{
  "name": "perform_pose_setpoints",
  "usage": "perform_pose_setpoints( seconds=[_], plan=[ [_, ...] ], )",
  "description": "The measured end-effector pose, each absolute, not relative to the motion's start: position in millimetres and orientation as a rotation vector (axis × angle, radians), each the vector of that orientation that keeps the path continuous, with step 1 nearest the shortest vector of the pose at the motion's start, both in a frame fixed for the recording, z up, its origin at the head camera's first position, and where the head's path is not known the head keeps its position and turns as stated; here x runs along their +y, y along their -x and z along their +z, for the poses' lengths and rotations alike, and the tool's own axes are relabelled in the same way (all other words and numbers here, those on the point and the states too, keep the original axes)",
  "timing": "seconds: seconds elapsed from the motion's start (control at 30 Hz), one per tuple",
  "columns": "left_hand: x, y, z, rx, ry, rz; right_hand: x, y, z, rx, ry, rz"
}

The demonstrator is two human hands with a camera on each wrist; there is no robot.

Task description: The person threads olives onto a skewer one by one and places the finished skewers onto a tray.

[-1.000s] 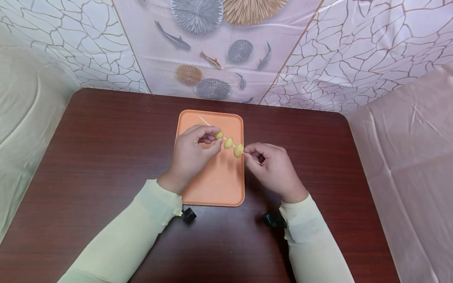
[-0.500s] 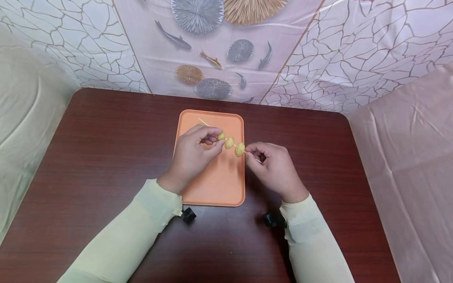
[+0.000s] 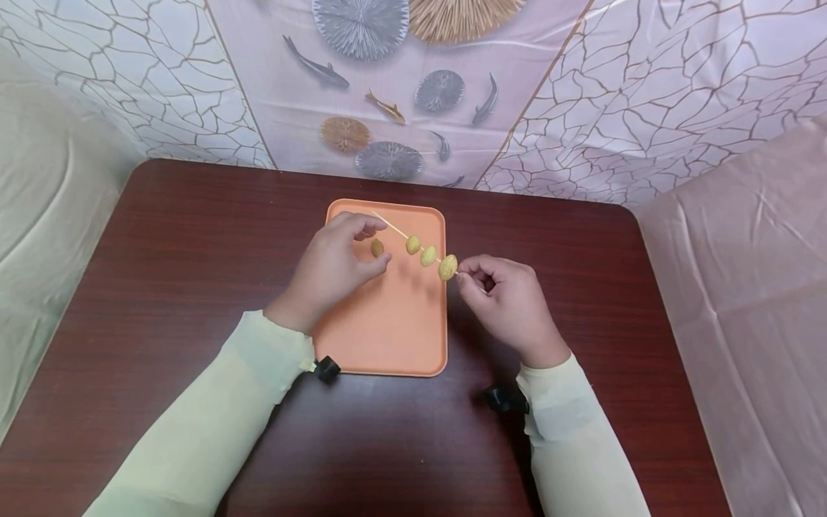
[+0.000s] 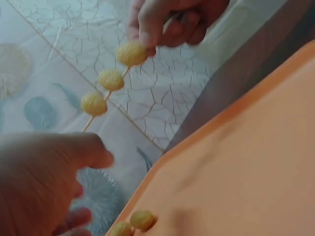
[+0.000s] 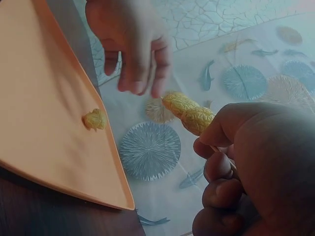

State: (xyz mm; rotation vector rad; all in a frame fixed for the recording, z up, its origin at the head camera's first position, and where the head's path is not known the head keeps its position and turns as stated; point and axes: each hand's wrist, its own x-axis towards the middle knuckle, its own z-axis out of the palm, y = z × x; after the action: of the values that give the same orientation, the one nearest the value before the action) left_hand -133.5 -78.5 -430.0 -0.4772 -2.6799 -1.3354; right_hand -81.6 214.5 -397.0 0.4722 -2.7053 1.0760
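My right hand pinches a thin wooden skewer near its lower end. Threaded on it are three yellow, wrinkled oval pieces, the largest nearest my right fingers. The skewer slants up and left, held above the tray. My left hand is beside its far end, thumb and fingers parted, gripping nothing; whether a fingertip touches the stick I cannot tell. Below the left hand, a loose yellow piece lies on the orange tray. In the left wrist view two such pieces show at the tray's edge.
The tray lies on a dark reddish-brown table. Behind the table hangs a patterned cloth, with pale draped fabric along the right side. A small black wrist camera sticks out from the left sleeve.
My left hand has let go of the upper yellow piece and moved left with its fingers spread, uncovering the loose piece. My right hand has shifted slightly right with the skewer.
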Motion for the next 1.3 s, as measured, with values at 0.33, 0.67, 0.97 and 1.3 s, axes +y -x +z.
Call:
perform_pose_setpoints(
  seconds=[0.33, 0.67, 0.97, 1.3],
  plan=[
    [-77, 156, -441, -3.074, 0.396, -1.065, 218, 84, -398, -2.714, -0.456, 1.083],
    [-65, 159, -445, -3.131, 0.339, -0.904, 218, 85, -398, -2.723, -0.465, 1.121],
    [-66, 160, -447, -3.079, 0.352, -1.007, 218, 84, -399, -2.722, -0.481, 1.086],
    [-75, 155, -450, -2.749, 0.243, -1.523, 220, 81, -396, -2.712, -0.501, 1.076]
  ],
)
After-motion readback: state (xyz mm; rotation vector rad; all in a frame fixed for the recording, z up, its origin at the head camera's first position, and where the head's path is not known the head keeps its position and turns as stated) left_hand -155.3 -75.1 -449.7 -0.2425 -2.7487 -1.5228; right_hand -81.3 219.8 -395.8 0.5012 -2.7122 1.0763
